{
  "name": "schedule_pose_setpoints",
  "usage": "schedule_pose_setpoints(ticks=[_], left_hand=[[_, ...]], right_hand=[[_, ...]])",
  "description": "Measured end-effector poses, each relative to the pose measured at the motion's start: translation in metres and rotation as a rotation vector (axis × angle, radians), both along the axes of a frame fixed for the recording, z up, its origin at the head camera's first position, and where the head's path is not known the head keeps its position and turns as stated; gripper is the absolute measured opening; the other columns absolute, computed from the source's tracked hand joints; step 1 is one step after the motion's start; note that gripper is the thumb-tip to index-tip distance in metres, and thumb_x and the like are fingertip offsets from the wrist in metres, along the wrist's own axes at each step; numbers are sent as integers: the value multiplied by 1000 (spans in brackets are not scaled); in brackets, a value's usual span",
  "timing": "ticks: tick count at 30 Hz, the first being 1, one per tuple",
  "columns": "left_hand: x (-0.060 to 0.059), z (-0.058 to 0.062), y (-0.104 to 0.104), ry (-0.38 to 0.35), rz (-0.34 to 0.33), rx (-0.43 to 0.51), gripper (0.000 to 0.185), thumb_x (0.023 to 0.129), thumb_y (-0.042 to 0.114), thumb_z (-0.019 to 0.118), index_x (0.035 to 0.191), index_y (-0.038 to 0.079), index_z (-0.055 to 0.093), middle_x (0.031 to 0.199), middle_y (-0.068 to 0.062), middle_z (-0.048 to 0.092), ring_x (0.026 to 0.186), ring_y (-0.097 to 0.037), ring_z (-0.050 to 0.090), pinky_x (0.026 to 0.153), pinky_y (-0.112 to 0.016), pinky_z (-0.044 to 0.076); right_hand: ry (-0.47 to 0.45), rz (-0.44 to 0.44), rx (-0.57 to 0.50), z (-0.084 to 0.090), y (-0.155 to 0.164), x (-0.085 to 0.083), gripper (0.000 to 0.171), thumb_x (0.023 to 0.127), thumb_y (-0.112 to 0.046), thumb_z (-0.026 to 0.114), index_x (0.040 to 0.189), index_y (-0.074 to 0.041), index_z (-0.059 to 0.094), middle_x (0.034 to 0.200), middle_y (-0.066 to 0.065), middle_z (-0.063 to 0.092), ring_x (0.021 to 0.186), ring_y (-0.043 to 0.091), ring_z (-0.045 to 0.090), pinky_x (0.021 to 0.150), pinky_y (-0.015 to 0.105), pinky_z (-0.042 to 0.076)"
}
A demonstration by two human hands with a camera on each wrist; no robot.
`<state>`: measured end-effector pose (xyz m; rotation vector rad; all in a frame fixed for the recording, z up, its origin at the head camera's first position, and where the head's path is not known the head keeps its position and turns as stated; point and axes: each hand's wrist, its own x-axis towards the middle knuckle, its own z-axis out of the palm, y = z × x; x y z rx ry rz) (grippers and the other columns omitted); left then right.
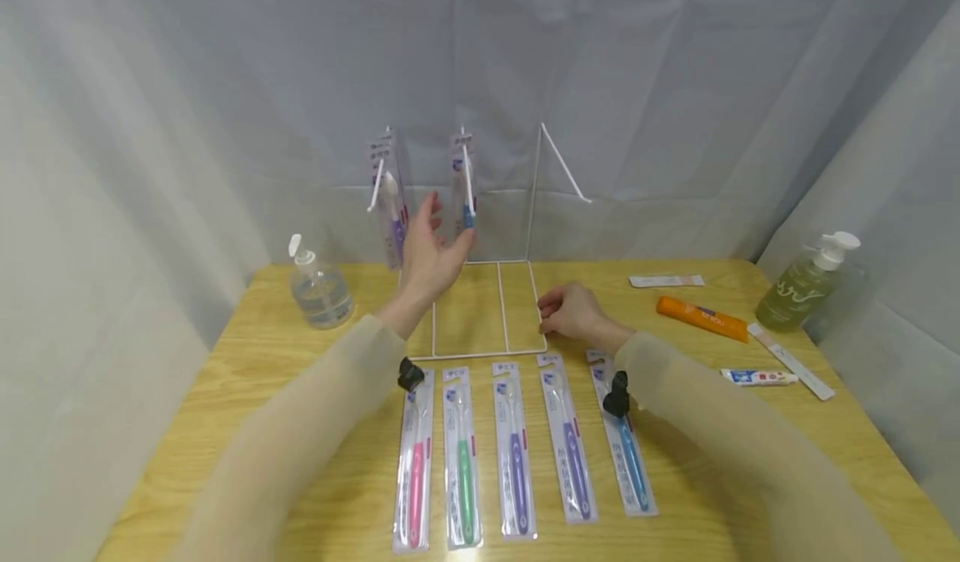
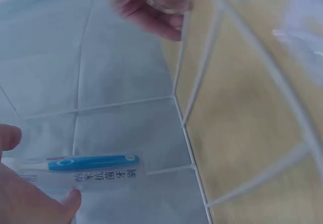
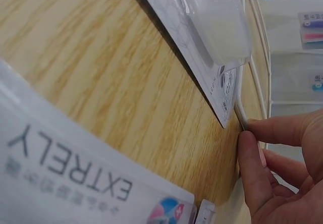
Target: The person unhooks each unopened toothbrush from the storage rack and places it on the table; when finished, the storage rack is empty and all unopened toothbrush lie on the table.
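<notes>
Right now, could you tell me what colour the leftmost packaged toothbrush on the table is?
Pink; the leftmost packaged toothbrush shows best in the head view.

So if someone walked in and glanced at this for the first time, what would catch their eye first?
Probably the row of five packaged toothbrushes lying side by side on the near part of the wooden table. Behind them stands a white wire rack with two more packs hung on its hooks. The left hand is raised, open, beside the hanging blue toothbrush pack, while the right hand pinches the rack's base.

A packaged blue toothbrush (image 1: 466, 187) hangs upright on the white wire rack (image 1: 517, 260), just beyond the left hand's (image 1: 431, 258) open fingertips.
</notes>
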<state>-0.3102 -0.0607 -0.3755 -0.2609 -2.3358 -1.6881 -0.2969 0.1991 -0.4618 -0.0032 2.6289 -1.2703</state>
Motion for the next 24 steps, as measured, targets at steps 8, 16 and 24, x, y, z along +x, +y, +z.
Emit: schedule_pose_setpoints(ticks=[8,16,24], left_hand=[[-34,15,24,-37,175,111,44,108,13,67,151,6,61,151,-19,70,139,-35,69,122,-45,58],[-39,18,34,-29,185,122,24,108,8,66,130,-1,72,132,-22,78,120,-35,74,110,-47,63],[-22,29,38,6,28,72,23,106,7,70,124,-7,73,123,-28,79,103,-30,73,95,-34,63]], right_hand=[[-17,1,-3,1,-1,-1,44,89,1,87,131,4,75,110,15,76,85,15,69,72,21,64],[-10,19,24,2,-1,-1,43,88,-1,89,128,2,77,105,11,75,85,16,67,70,20,60],[-14,9,18,-1,1,0,42,88,-1,89,128,2,77,105,10,75,86,16,66,70,20,60]])
